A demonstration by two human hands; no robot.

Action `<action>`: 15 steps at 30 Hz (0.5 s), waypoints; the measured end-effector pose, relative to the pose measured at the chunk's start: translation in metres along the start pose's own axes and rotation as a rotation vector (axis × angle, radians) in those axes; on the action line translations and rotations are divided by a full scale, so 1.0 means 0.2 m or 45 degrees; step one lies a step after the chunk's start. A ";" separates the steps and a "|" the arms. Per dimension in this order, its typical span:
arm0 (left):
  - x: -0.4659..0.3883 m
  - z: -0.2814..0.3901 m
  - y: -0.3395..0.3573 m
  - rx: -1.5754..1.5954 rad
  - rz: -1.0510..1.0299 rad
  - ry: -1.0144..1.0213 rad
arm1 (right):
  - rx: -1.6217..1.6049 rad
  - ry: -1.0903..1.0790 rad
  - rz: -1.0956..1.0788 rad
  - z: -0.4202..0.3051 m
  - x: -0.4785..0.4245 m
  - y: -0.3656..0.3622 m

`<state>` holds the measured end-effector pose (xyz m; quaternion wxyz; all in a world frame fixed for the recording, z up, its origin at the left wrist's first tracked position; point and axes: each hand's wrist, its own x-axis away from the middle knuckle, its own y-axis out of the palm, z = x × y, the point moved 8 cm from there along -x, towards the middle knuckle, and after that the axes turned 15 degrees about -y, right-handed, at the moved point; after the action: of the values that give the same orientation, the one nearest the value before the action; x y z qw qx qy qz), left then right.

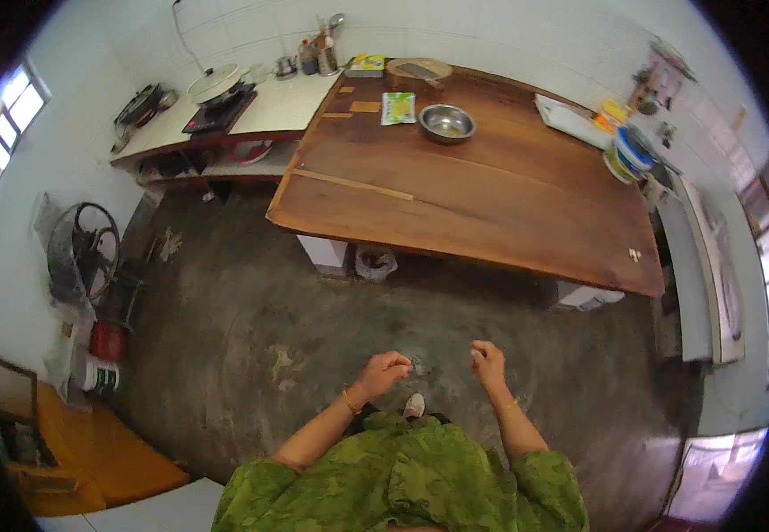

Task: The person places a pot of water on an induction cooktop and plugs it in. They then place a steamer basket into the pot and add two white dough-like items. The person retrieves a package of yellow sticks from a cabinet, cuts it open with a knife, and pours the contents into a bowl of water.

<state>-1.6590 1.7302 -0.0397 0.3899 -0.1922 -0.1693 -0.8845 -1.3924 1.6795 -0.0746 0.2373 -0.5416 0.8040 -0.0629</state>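
Observation:
Both my hands are in the air over the dark concrete floor, in front of my body and apart from each other. My left hand [384, 372] has its fingers curled in towards the thumb, with nothing visible in them. Loosely bent, too, are the fingers of my right hand [488, 366], and no object shows there. Beyond the hands stands a large wooden table [477, 199]. On its far half are a steel bowl [447, 124] and a green-and-white packet [398, 108]. Small pale pieces [634, 255] lie near its right corner.
A counter at the back left carries a lidded pan [215, 84] on an induction cooktop [219, 116]. A bucket [627, 154] sits at the table's right edge, a lined bin [375, 261] below the table. A wheeled machine [88, 253] stands by the left wall.

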 end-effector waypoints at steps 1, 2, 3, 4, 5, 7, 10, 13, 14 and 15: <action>-0.01 0.02 -0.08 0.040 0.023 -0.008 | -0.080 0.070 -0.076 -0.03 -0.13 0.10; -0.04 0.07 -0.17 0.071 0.045 -0.007 | -0.162 0.132 -0.145 -0.08 -0.28 0.20; -0.06 0.10 -0.26 0.054 0.106 -0.049 | -0.239 0.198 -0.210 -0.13 -0.40 0.30; -0.08 0.11 -0.35 0.041 0.160 -0.098 | -0.237 0.198 -0.280 -0.17 -0.51 0.40; -0.12 0.13 -0.44 0.023 0.213 -0.149 | -0.239 0.199 -0.346 -0.21 -0.61 0.49; -0.19 0.17 -0.64 -0.089 0.333 -0.008 | -0.297 0.262 -0.437 -0.25 -0.76 0.67; -0.34 0.34 -0.91 -0.509 0.456 0.083 | -0.458 0.422 -0.418 -0.22 -0.90 0.91; -0.57 0.52 -1.16 -0.958 0.572 0.250 | -0.560 0.504 -0.322 -0.19 -1.07 1.09; -0.66 0.57 -1.23 -1.100 0.560 0.281 | -0.574 0.554 -0.289 -0.17 -1.12 1.15; -0.74 0.60 -1.29 -1.242 0.549 0.313 | -0.590 0.604 -0.255 -0.15 -1.16 1.20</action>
<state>-1.7370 2.0414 -0.0429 0.4448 -0.2762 0.3508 -0.7764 -1.5375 1.9811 -0.0615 -0.0928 -0.6277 0.7725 -0.0258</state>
